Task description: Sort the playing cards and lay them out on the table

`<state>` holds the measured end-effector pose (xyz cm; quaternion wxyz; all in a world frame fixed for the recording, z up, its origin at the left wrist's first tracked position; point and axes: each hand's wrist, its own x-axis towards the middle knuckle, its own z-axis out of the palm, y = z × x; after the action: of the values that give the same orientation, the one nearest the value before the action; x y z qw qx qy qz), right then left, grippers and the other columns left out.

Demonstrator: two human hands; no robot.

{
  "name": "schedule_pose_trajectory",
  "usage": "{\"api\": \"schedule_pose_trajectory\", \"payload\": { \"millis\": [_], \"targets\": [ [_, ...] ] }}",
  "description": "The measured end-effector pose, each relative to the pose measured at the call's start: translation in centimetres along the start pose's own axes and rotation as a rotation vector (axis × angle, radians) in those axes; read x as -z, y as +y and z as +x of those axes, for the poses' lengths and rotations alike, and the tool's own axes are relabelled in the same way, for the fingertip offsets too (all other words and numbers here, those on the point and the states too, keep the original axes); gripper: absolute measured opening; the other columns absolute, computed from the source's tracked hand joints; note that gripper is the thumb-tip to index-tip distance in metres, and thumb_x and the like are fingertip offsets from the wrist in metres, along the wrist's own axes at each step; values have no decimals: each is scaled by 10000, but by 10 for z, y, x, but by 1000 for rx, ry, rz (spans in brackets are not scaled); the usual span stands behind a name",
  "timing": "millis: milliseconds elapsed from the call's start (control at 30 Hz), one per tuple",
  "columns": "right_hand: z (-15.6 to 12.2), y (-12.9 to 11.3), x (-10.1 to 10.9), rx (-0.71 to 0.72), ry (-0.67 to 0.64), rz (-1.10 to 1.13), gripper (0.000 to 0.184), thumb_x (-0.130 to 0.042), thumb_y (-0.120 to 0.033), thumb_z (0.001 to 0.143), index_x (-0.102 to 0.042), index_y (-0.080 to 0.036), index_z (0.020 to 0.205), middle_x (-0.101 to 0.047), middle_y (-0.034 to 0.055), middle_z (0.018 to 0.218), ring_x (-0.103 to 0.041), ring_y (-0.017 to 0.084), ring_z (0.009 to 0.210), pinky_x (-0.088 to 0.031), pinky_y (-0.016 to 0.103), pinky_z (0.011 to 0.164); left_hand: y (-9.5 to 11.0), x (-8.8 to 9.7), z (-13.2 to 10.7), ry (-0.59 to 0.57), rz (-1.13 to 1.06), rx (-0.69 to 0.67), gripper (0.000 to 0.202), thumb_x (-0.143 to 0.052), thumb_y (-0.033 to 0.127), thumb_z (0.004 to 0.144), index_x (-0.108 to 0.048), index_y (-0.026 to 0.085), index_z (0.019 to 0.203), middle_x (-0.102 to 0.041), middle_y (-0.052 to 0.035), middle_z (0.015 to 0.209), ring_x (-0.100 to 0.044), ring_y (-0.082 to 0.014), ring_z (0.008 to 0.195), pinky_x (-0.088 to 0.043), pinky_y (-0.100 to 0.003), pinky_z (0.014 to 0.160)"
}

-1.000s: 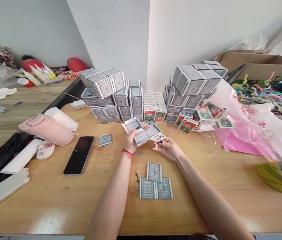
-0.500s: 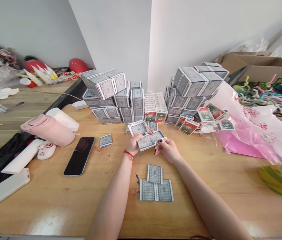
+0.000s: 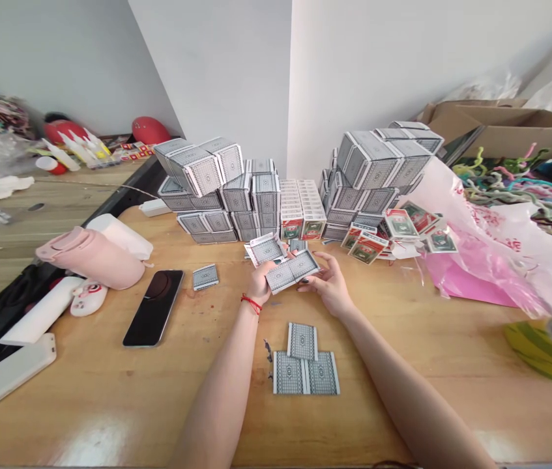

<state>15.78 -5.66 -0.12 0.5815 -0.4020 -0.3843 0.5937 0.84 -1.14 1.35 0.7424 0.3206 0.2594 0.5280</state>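
Observation:
My left hand [image 3: 258,284] is closed on a folded piece made of patterned playing cards [image 3: 293,270], its thumb on the near left corner. My right hand [image 3: 332,286] pinches the right end of the same piece, thumb below and fingers bent round the edge. Another card piece with raised flaps [image 3: 264,250] sits just behind my left thumb; whether my left hand also holds it I cannot tell. Nearer me, between my forearms, lie two cards side by side [image 3: 290,374] and a third card [image 3: 302,341] overlapping their top edge.
Stacked card blocks stand at the left [image 3: 202,169] and right [image 3: 378,159], with card boxes [image 3: 312,225] between. A phone [image 3: 153,309], a pink bottle [image 3: 94,257] and a small card stack [image 3: 206,277] lie left. Yellow tape [image 3: 530,348] and pink plastic [image 3: 476,280] lie right.
My right fingers have shifted up along the right end of the card piece, and its right flap now looks straighter. The view has drifted slightly; the cards on the table stay put.

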Motion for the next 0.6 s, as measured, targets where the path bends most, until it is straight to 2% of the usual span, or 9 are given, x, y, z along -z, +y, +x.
{"api": "schedule_pose_trajectory", "payload": {
  "millis": [67,133,300,467,600],
  "targets": [
    [-1,1,-1,46,-2,-63,612,-754,-283,565,-366,-289,1039,-603,-40,785,-627,155,644,-555,336,584,-1,0,0,-6,12,12,296,-564,216,587,-650,158,865,-681,-62,908,-550,-296,1063,-399,-417,917],
    [-2,3,-1,82,-13,-169,531,-748,-277,568,-389,-274,960,-588,-39,783,-610,149,623,-540,325,580,0,-1,-1,-20,4,17,290,-555,228,604,-649,158,870,-679,-63,912,-550,-297,1063,-402,-423,913],
    [-4,7,2,205,81,-419,374,-762,-268,544,-480,-227,785,-550,-22,725,-563,149,611,-491,289,576,2,-6,-4,-64,-38,9,302,-526,236,630,-639,144,895,-676,-74,925,-537,-305,1081,-394,-442,921],
    [-3,3,3,199,47,-320,301,-743,-306,592,-504,-225,756,-591,-9,684,-604,177,628,-494,316,605,4,-7,-4,-65,-34,6,265,-530,244,615,-646,131,824,-675,-88,923,-526,-314,1093,-386,-437,938],
    [-3,1,0,125,15,-198,282,-724,-366,619,-497,-210,683,-638,7,634,-630,191,621,-511,350,635,4,-3,-3,-62,-47,1,249,-521,244,639,-646,126,819,-677,-90,885,-514,-305,1109,-378,-428,950]
  ]
}}
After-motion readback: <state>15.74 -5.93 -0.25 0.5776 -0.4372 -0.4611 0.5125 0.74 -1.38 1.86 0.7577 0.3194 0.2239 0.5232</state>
